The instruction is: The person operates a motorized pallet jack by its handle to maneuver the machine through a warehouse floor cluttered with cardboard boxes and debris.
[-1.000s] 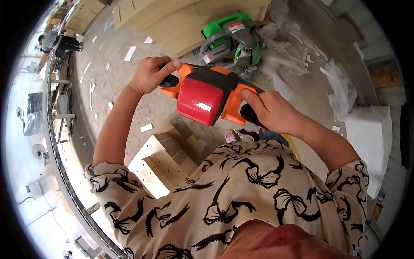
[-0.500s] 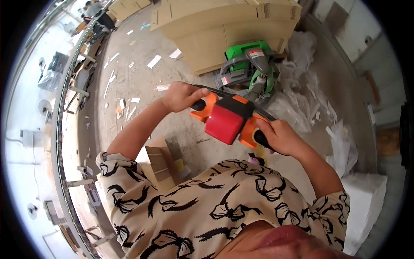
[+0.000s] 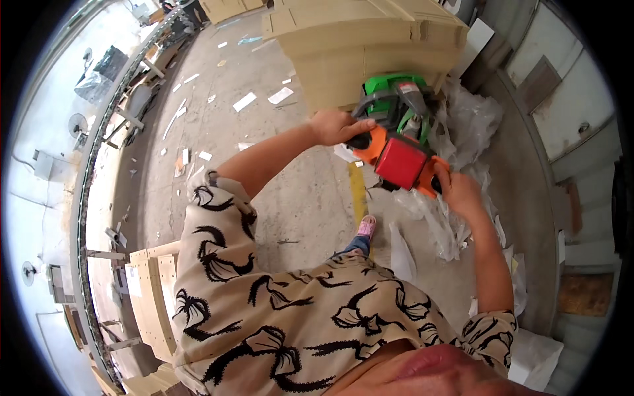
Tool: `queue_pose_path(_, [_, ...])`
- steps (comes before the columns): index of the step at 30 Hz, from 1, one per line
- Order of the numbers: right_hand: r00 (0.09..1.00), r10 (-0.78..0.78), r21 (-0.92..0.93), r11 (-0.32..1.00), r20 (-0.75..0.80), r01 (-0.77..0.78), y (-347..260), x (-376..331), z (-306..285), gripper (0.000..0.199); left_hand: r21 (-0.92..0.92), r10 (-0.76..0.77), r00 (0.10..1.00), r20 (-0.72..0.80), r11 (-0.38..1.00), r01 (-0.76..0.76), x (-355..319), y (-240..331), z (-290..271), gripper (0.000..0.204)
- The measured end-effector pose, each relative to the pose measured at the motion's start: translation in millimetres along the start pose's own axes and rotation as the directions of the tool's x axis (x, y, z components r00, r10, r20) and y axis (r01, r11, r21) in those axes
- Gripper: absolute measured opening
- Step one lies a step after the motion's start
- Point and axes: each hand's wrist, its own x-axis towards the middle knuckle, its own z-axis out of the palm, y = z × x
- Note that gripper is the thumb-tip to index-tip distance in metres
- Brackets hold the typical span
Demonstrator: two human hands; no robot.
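Note:
Both my hands are closed on the tiller handle [image 3: 401, 162] of a pallet truck. The handle has a red middle, orange sides and black grips. My left hand [image 3: 335, 128] wraps the left grip, its thumb lying along the top. Around the right grip my right hand [image 3: 460, 191] is closed, with my arm reaching out. Behind the handle stands the pallet truck's green and grey body [image 3: 389, 89], partly hidden by the handle and close against a large stack of tan boards or cartons [image 3: 330, 59].
Crumpled clear plastic sheeting [image 3: 472, 122] lies right of the truck. Paper scraps [image 3: 244, 101] litter the floor, crossed by a yellow line [image 3: 357, 191]. A long roller conveyor [image 3: 89, 178] runs along the left. Cartons [image 3: 155, 297] stand at lower left. My pink shoe [image 3: 367, 226] shows below.
The handle and both hands have shifted right in the view, and the left arm is stretched further. A pink shoe and the yellow floor line have come into sight.

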Motion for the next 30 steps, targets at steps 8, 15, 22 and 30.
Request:
queue_pose_path(8, [0.996,0.075,0.005,0.997,0.039,-0.075,88.2,63.7,81.7,0.063,0.062,0.139,0.990,-0.010,0.988,-0.138,87.8,-36.3,96.9,0.066])
queue_pose_path(15, [0.996,-0.031,0.128,0.992,0.088,0.020,183.2,105.9,157.0,0.049,0.250,0.143,0.988,0.061,0.956,-0.154,139.0,-35.9,174.2,0.077])
queue_pose_path(22, [0.996,-0.077,-0.015,0.997,-0.049,0.076,240.8,155.3,191.1,0.037,0.201,0.138,0.979,-0.152,0.974,-0.106,206.3,-54.5,235.9,0.073])
queue_pose_path(30, [0.953,-0.300,0.067,0.951,-0.031,0.302,225.1,200.7,115.4,0.048,0.056,0.177,0.944,-0.279,0.984,-0.168,222.5,-42.9,161.9,0.052])
